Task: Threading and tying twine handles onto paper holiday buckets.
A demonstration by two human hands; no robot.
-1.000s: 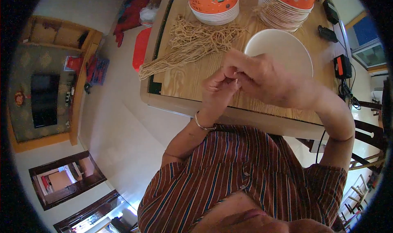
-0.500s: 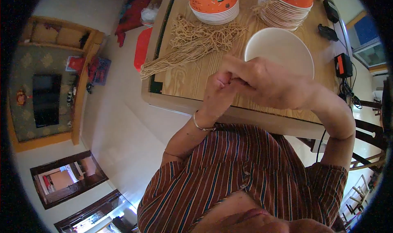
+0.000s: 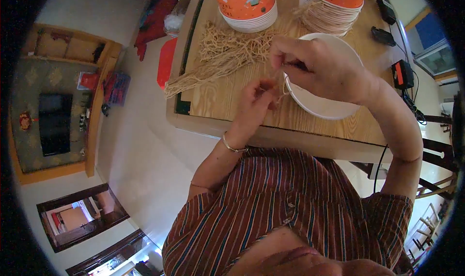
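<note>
My left hand (image 3: 255,102), with a bracelet at the wrist, is curled above the table's near edge, fingers pinched on a thin tan cord (image 3: 284,93). My right hand (image 3: 322,67) is closed above and to the right of it, thumb and fingertips pressed together where the cord runs up between the hands. The cord's ends are partly hidden by my fingers. Under my right hand stands a white paper tub (image 3: 325,112), its opening partly covered by the hand and wrist. Beyond my left hand lies a loose bundle of tan cords (image 3: 225,58).
At the table's far side stand a stack of orange-printed paper tubs (image 3: 248,12) and a second stack (image 3: 334,12) with cords draped around it. Black adapters (image 3: 402,75) and cables lie along the right edge. A red stool (image 3: 167,60) is beyond the left edge.
My hands were together and have moved apart, the right one upward, the left one slightly down. The cord between them now shows. The view has shifted slightly.
</note>
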